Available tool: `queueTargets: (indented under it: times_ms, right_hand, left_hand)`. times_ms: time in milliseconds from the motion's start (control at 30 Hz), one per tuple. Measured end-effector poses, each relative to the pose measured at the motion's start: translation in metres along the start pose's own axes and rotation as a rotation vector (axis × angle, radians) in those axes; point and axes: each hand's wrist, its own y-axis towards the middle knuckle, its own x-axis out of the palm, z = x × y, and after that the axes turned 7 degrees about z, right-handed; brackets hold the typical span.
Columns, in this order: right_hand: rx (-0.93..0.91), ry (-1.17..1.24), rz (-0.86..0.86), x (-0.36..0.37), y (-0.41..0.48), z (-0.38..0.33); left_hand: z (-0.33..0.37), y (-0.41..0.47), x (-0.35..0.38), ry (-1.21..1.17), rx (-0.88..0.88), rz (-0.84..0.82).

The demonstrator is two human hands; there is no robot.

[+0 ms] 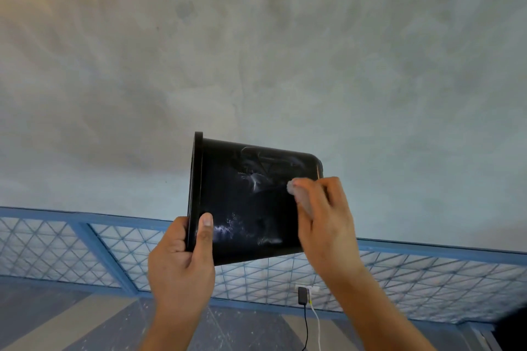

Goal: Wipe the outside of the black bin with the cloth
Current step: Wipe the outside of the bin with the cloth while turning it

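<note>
The black bin (251,202) is held up in the air on its side before a grey plastered wall (256,51), rim to the person's left, base to the right; it rests on nothing. The left hand (182,259) clasps the rim at its lower corner, thumb flat on the outer wall, fingers curled behind the lip; the grip looks firm. The right hand (325,219) is closed around a small pale cloth (299,194), pressing it against the outer wall near the base end.

Progress, as judged: wiping is under way, not finished; pale streaks and smears show on the facing side, near the middle and toward the lower rim, so that face needs further passes. The far side, the underside and the base are hidden; their condition cannot be told. A blue lattice panel (71,245) and a plugged-in charger (302,295) lie below, well apart from the work.
</note>
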Motion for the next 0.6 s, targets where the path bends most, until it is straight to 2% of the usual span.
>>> queueTargets:
  times_ms: [133, 200, 333, 400, 467, 533, 600]
  right_hand:
    - [0.118, 0.012, 0.109, 0.008, 0.042, 0.022]
    - [0.046, -0.009, 0.147, 0.015, 0.052, 0.011]
    - [-0.106, 0.049, -0.075, 0.023, 0.009, -0.037]
    - [-0.129, 0.077, -0.109, 0.015, -0.007, -0.034]
    - [0.014, 0.060, -0.090, 0.013, 0.007, -0.012]
    - [0.154, 0.041, 0.007, 0.015, 0.034, 0.009]
    - [0.152, 0.030, 0.071, 0.020, 0.053, 0.006]
  left_hand:
    - [-0.001, -0.001, -0.001, 0.020, 0.035, -0.022]
    - [0.002, -0.002, 0.000, 0.023, 0.049, -0.020]
    - [0.002, -0.001, 0.000, 0.035, 0.036, 0.001]
    - [-0.001, 0.000, -0.003, 0.034, 0.017, 0.001]
    - [-0.004, 0.001, -0.006, 0.032, 0.004, -0.012]
    - [-0.004, -0.002, -0.008, 0.048, 0.013, -0.023]
    - [-0.001, -0.004, -0.006, 0.048, 0.016, -0.025]
